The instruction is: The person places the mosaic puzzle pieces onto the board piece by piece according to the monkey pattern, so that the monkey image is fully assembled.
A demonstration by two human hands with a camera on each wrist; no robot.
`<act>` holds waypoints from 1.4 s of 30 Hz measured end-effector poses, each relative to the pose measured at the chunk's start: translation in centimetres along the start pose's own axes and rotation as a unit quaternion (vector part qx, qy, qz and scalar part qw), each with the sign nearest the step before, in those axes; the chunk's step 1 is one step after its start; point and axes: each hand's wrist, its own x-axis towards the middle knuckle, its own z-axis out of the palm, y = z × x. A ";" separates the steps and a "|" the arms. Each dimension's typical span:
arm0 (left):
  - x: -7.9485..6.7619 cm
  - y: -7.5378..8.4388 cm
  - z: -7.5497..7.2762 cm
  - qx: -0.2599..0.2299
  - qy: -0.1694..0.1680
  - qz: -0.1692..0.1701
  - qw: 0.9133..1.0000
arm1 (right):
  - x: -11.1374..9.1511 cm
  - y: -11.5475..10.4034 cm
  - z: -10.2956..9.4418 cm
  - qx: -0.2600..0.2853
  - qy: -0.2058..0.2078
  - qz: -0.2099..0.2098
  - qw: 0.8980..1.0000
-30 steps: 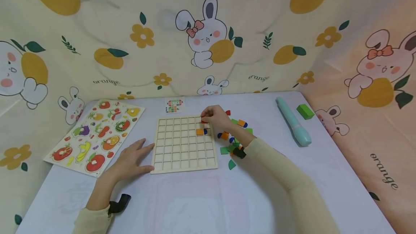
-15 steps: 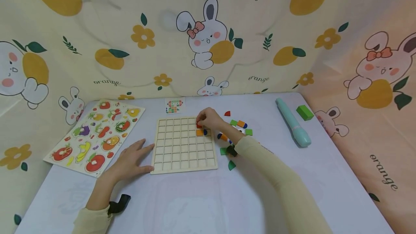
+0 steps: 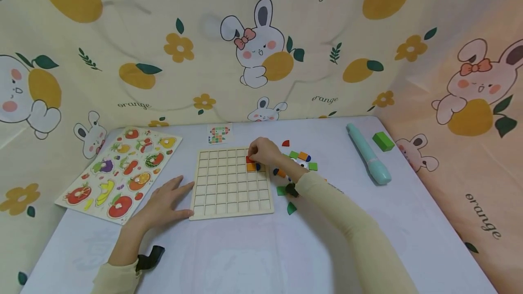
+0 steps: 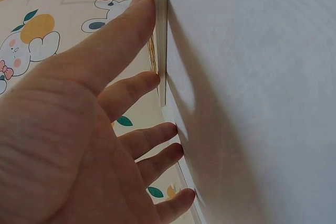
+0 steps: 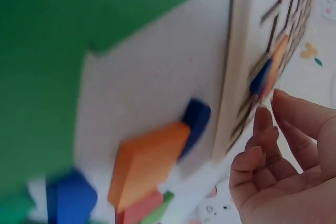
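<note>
A wooden grid board [image 3: 229,194] lies mid-table. My left hand [image 3: 165,201] has its fingers spread, thumb and forefinger touching the board's left edge; in the left wrist view the thumb [image 4: 126,30] rests against the rim. Over the board's far right part, my right hand [image 3: 265,152] pinches a red tile [image 3: 248,159] with thumb and fingertips, down at a cell. Just nearer me, an orange square tile [image 3: 251,167] sits in the grid with a blue tile [image 3: 258,167] on its right. In the right wrist view the red tile is hard to make out.
Loose coloured tiles lie right of the board, among them a green quarter-round [image 3: 291,208] and a red one [image 3: 286,143]. A small pattern card [image 3: 219,134] lies behind. A fruit puzzle board [image 3: 122,171] is left; a teal microphone-shaped object [image 3: 369,153] and green block [image 3: 383,141] stand right.
My right hand has moved left along the board's far edge and down a little with the red tile, which now sits at a cell behind the orange one. The left hand stays put.
</note>
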 end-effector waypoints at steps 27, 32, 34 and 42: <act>-0.1 0.0 -0.1 0.002 -0.003 -0.004 1.000 | -15.1 11.5 -7.5 0.150 -0.010 0.021 0.988; -0.2 0.0 -0.1 0.000 0.003 0.001 1.000 | -14.9 11.7 -7.0 0.126 -0.010 -0.013 0.992; -0.2 0.0 0.0 0.000 0.002 0.002 1.000 | -14.8 11.8 -6.9 0.121 -0.017 -0.024 0.992; -0.1 0.1 0.0 0.000 0.004 0.008 1.000 | -14.9 11.9 -6.6 0.113 -0.036 -0.019 0.993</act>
